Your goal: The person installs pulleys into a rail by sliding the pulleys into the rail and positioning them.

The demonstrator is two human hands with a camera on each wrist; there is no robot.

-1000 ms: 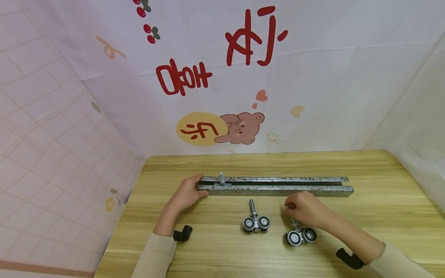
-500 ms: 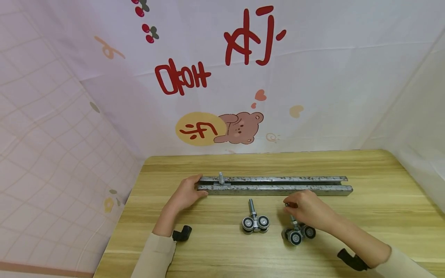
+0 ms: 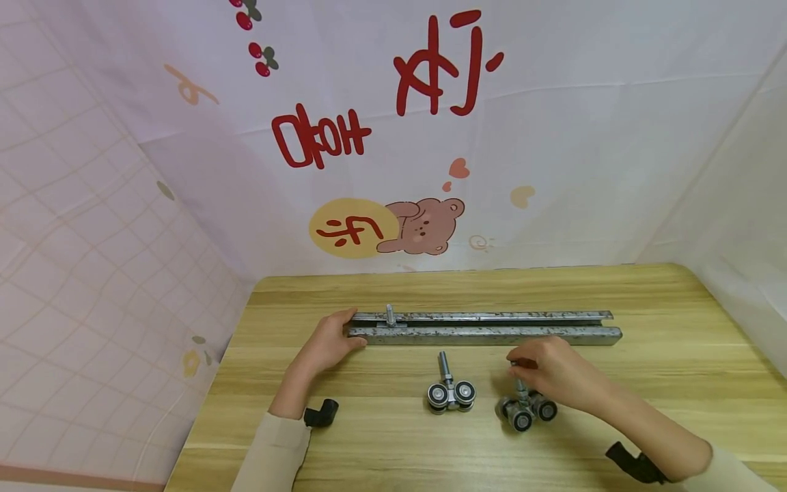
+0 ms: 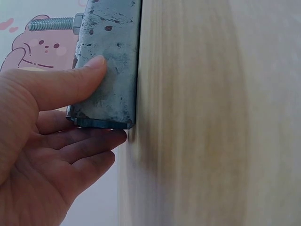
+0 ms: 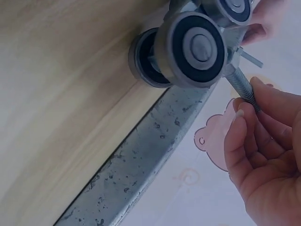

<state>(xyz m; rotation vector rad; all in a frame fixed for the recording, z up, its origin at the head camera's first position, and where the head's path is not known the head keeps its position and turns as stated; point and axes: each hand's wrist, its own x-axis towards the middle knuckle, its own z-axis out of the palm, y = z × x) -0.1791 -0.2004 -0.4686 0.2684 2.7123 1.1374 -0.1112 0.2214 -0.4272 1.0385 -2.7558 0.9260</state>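
Note:
A slotted steel track with worn, spotted metal lies across the table. My left hand holds its left end; in the left wrist view the thumb presses the front wall and the fingers curl by the end. Just inside that end, a threaded bolt sticks up through the slot. My right hand pinches the threaded stem of a roller trolley, its wheels low over the table. Whether they touch the wood I cannot tell. The upper stem is partly hidden by fingers.
Between the hands, in front of the track, a second roller trolley lies with its stem pointing away. The wooden table ends at a printed white cloth wall behind, with cloth on both sides.
My right hand has shifted slightly right, and the trolley it pinches has turned and tilted a little, its stem more upright. The left hand, track and second trolley stay put.

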